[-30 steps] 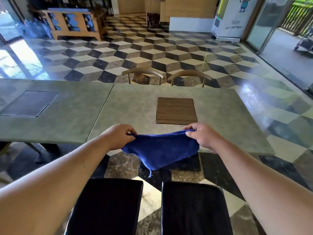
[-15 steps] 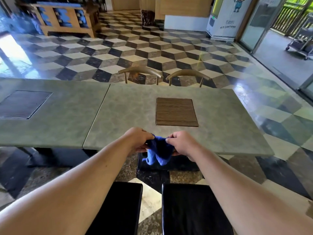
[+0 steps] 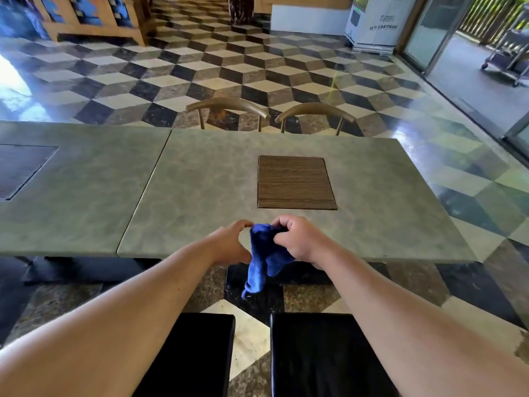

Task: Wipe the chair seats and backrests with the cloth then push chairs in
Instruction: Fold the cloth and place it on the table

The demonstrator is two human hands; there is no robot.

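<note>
Hands meet above the near edge of the grey stone counter (image 3: 200, 196): right hand (image 3: 300, 239) grips a bunched blue cloth (image 3: 264, 259); left hand (image 3: 229, 245), fingers loosely curled, touches it. Two black padded chair seats (image 3: 320, 353) lie directly below, nearer.

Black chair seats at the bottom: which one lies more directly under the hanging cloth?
The right-hand black seat; the blue cloth dangles nearer its inner edge than the left seat.
</note>
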